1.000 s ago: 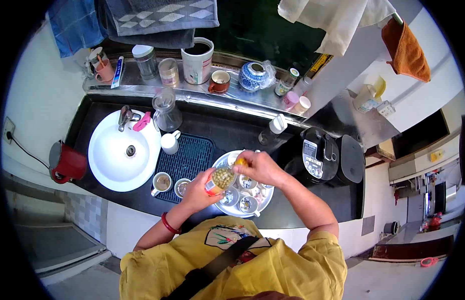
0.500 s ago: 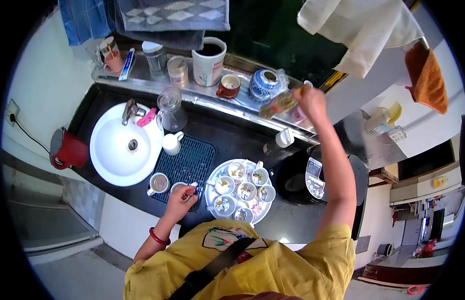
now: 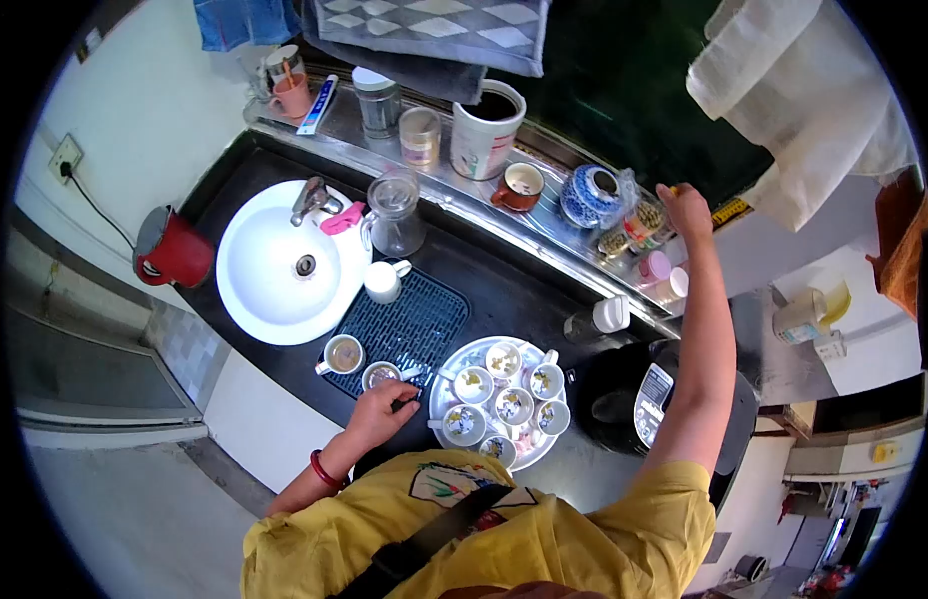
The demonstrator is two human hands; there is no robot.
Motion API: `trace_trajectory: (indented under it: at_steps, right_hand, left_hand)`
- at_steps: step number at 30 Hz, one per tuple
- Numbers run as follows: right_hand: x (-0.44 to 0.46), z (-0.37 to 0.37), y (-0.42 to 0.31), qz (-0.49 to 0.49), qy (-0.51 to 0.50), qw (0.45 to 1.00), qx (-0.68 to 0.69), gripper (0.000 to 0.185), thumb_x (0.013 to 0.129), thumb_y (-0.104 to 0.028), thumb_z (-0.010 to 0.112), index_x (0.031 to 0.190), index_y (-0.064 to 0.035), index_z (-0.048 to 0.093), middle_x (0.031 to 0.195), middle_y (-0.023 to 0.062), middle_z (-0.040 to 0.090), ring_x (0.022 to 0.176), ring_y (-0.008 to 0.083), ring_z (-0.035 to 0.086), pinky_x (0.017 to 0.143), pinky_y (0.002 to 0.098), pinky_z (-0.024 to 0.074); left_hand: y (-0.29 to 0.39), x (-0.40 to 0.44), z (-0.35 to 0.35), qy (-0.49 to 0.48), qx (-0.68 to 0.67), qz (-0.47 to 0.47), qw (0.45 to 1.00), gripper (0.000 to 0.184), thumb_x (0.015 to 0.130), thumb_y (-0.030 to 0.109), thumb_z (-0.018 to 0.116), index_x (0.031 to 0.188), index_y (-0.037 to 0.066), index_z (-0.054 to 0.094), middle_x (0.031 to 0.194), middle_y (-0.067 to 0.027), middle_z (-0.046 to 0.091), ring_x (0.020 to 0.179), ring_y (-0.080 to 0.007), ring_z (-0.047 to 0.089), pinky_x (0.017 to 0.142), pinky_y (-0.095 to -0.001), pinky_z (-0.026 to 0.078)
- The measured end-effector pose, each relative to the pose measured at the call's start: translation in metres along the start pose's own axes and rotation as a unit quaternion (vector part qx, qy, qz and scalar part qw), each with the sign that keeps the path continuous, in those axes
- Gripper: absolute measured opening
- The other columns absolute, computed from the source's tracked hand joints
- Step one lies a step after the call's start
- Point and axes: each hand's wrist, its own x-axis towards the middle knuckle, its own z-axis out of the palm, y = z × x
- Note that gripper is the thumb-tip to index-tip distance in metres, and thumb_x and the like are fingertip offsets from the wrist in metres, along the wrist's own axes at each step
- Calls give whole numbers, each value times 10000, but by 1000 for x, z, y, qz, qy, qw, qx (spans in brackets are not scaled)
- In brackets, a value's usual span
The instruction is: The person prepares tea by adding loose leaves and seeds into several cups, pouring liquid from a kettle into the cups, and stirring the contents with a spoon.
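Note:
My right hand (image 3: pixel 689 212) is at the window ledge, its fingers closed on the top of a clear bag of dried plant pieces (image 3: pixel 646 224), beside a blue-and-white porcelain jar (image 3: pixel 591 198). My left hand (image 3: pixel 384 411) is low over the counter's front, fingers curled together; whatever they hold, if anything, is too small to make out. Just above it sits a white cup (image 3: pixel 381 375), with another cup of brownish contents (image 3: pixel 342 353) to its left. Right of my left hand, a round tray (image 3: pixel 441 402) carries several white cups with yellowish bits inside (image 3: pixel 513 405).
A white sink (image 3: pixel 246 270) lies left, near a red pitcher (image 3: pixel 172 250). An upturned white mug (image 3: pixel 382 284) rests on a dark drain mat (image 3: pixel 424 299). A glass jug (image 3: pixel 395 225), a white-lidded bottle (image 3: pixel 597 319) and a black appliance (image 3: pixel 609 399) stand on the counter.
My right hand has set the bag lower onto the ledge beside the porcelain jar, still gripping its top. My left hand has drawn back slightly from the cup. The head view has shifted.

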Motion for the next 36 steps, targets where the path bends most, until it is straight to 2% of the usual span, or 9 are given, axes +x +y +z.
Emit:
trace_trajectory:
  at_steps: [7, 11, 13, 15, 17, 19, 21, 33, 36]
  right_hand:
    - [-13, -39, -31, 2, 34, 994, -102, 547, 788, -517, 524, 981, -17, 632, 900, 187, 634, 868, 351, 602, 752, 422, 470]
    - [-15, -41, -78, -79, 62, 993, 64, 305, 789, -324, 601, 872, -37, 663, 769, 151, 650, 721, 285, 635, 648, 372, 483]
    - [-12, -32, -121, -64, -49, 975, 205, 204, 782, -206, 611, 867, -28, 662, 696, 112, 641, 614, 179, 611, 596, 318, 473]
    - [-10, -26, -176, -129, -86, 963, 220, 155, 782, -142, 602, 863, -19, 650, 646, 73, 610, 539, 103, 537, 550, 300, 456]
    - [11, 11, -212, -111, -174, 918, 338, 210, 821, -178, 587, 964, -32, 636, 704, 24, 591, 573, 75, 508, 535, 231, 429]
    - [25, 16, -261, -233, -229, 935, 136, 272, 859, -259, 549, 1066, -92, 605, 860, 37, 614, 719, 110, 552, 636, 260, 458]
    - [34, 34, -293, -270, -225, 936, 28, 269, 859, -258, 548, 1062, -91, 606, 862, 36, 613, 722, 111, 551, 638, 260, 457]
    - [60, 97, -324, -128, -173, 976, 33, 255, 859, -252, 543, 1043, -90, 611, 871, 35, 606, 741, 114, 543, 649, 262, 452]
    - [62, 102, -324, -115, -164, 978, 51, 251, 859, -251, 542, 1038, -89, 612, 874, 34, 605, 746, 114, 541, 652, 263, 450]
  left_hand:
    - [-29, 0, -8, -19, -44, -5, 999, 195, 756, 92, 663, 924, 6, 617, 826, -96, 617, 757, -177, 620, 673, -269, 489]
    - [-38, 15, -24, -37, -113, 24, 993, 175, 771, 97, 652, 915, 3, 615, 828, -87, 621, 734, -161, 621, 641, -258, 495]
    - [-37, 25, -42, -60, -126, 1, 990, 155, 776, 93, 647, 898, 3, 615, 814, -82, 620, 732, -152, 618, 643, -258, 493]
    - [-51, 33, -56, -56, -136, 12, 989, 160, 762, 125, 647, 875, 14, 622, 823, -102, 617, 722, -216, 612, 630, -292, 487]
    - [-61, 41, -75, -53, -108, 49, 991, 112, 777, 73, 634, 869, 15, 613, 804, -72, 617, 728, -147, 613, 643, -249, 485]
    - [-73, 47, -88, -40, -123, 42, 991, 104, 768, 68, 639, 854, 14, 615, 813, -78, 620, 722, -159, 610, 634, -253, 482]
    - [-72, 52, -111, -4, -132, 24, 991, 126, 754, 108, 645, 852, 30, 625, 807, -93, 622, 687, -213, 600, 595, -296, 472]
    - [-117, 70, -141, 35, -164, -47, 985, 102, 739, 45, 647, 837, 23, 627, 773, -73, 611, 665, -155, 600, 612, -247, 476]
    - [-117, 77, -144, 51, -161, -36, 985, 87, 736, 55, 646, 817, 29, 631, 744, -67, 608, 617, -159, 571, 550, -252, 449]
